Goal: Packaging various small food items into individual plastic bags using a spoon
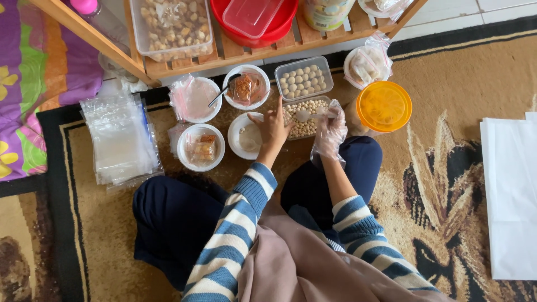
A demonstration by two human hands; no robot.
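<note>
On a brown patterned carpet (447,184) below a wooden shelf (224,56), the left hand (272,127) spread beside a container of pale balls (302,120); the gloved right hand (330,131) gripped a spoon (306,115) there.

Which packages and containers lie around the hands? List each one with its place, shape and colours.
Stack of clear plastic bags: on the carpet, far left, flat and rectangular.
Clear box of pale round balls: ahead of the hands, rectangular.
Second clear box of smaller balls: under the right hand, which wears a clear plastic glove.
Orange round lid: right of the boxes.
White bowl: beside the left hand.
</note>
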